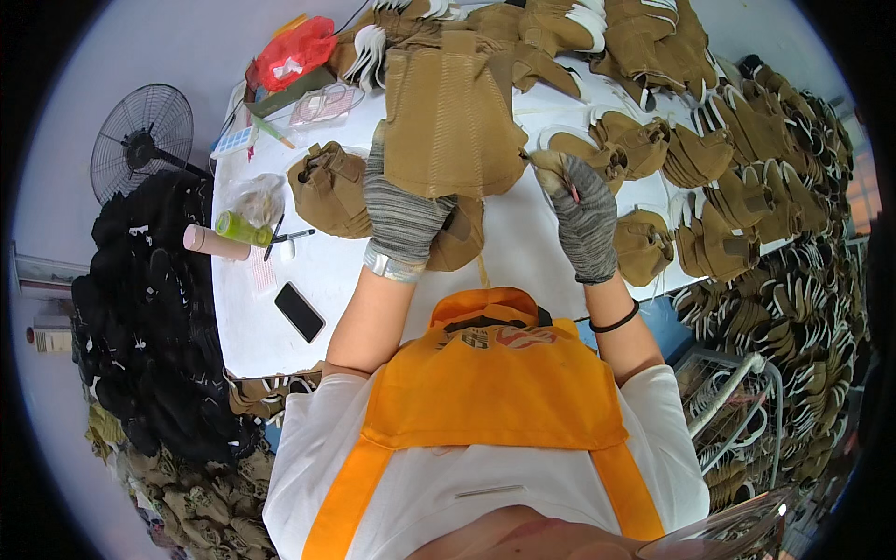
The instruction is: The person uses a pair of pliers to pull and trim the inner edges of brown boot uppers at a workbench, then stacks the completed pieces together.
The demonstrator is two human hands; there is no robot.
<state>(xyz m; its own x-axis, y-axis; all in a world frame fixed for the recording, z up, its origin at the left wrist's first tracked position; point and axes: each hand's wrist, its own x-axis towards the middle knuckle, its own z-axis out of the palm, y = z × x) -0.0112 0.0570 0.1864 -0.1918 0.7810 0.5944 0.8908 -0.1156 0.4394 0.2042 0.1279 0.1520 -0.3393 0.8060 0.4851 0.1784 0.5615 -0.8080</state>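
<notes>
A brown stitched boot upper (455, 126) is raised in front of me over the white table. My left hand (403, 210), in a grey knitted glove, grips its left and lower edge, with some fingers hidden behind the piece. Close to the lower right corner of that upper is my right hand (581, 210), gloved the same way, its fingers bent together. Something small and reddish shows at those fingers, too small to name. Below the held piece lies another brown upper (459, 238), partly covered. One more folded brown upper (329, 189) sits left of my left hand.
On the white table (523, 247) are a phone (300, 312), a pink bottle (215, 243), pens and a red bag (297, 54). Stacked brown uppers (705, 154) fill the far and right sides. A fan (142, 145) and black heaps (154, 317) stand left; a metal rack (737, 411) is right.
</notes>
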